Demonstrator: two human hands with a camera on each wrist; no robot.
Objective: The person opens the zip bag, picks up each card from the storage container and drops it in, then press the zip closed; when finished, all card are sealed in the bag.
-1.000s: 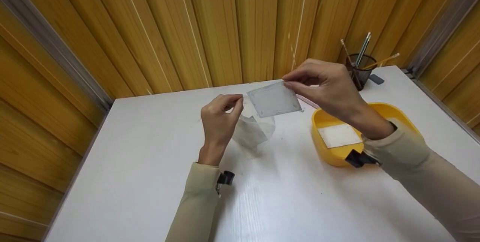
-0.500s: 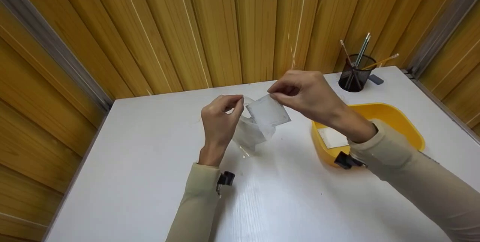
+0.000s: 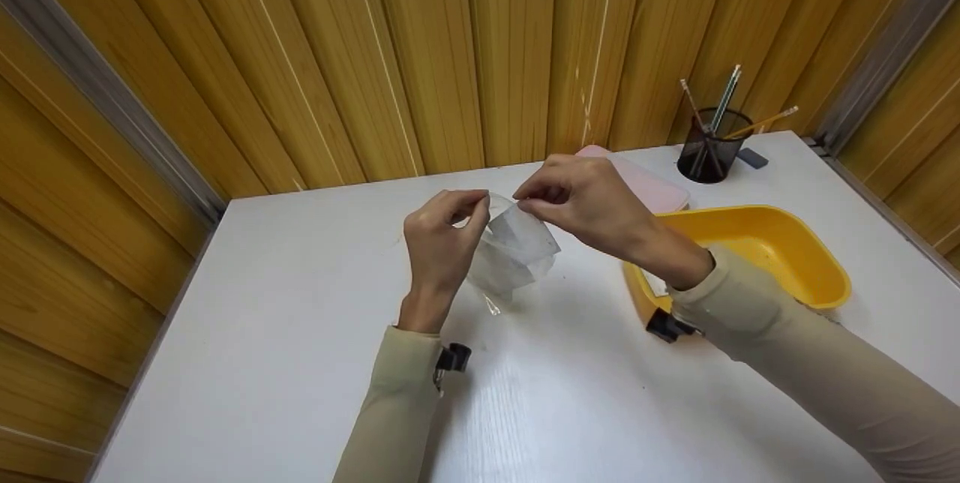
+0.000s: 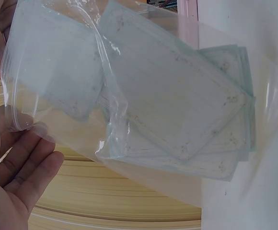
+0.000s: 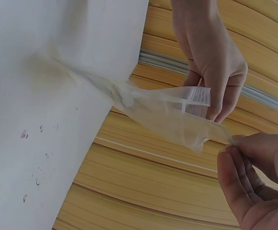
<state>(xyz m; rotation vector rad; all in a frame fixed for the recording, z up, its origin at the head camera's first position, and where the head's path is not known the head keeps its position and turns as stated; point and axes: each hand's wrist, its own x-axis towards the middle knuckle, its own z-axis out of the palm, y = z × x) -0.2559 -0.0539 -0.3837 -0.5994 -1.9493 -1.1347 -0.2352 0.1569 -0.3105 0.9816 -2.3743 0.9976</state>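
Note:
My left hand [image 3: 439, 247] pinches the rim of a clear plastic zip bag [image 3: 499, 299], which hangs down to the white table. Several pale, thin square cards [image 4: 177, 86] lie overlapping inside the bag in the left wrist view. Between thumb and fingertips, my right hand [image 3: 589, 202] holds one more card [image 3: 529, 232] by its corner. That card sits in the bag's mouth, partly behind the clear film [image 4: 52, 57]. In the right wrist view the card's edge [image 5: 218, 132] runs from my right fingertips into the bag opening.
A yellow bin [image 3: 814, 262] stands at the right, with a white card [image 3: 655, 284] inside mostly hidden by my right forearm. Behind it lies a pink lid [image 3: 645, 183]. A black mesh pencil cup [image 3: 709, 153] and a dark eraser [image 3: 752, 158] are at the back right.
My right hand has moved left and down, bringing the card from above the table into the bag's mouth. The left hand keeps its hold on the rim. The pink lid has come into view.

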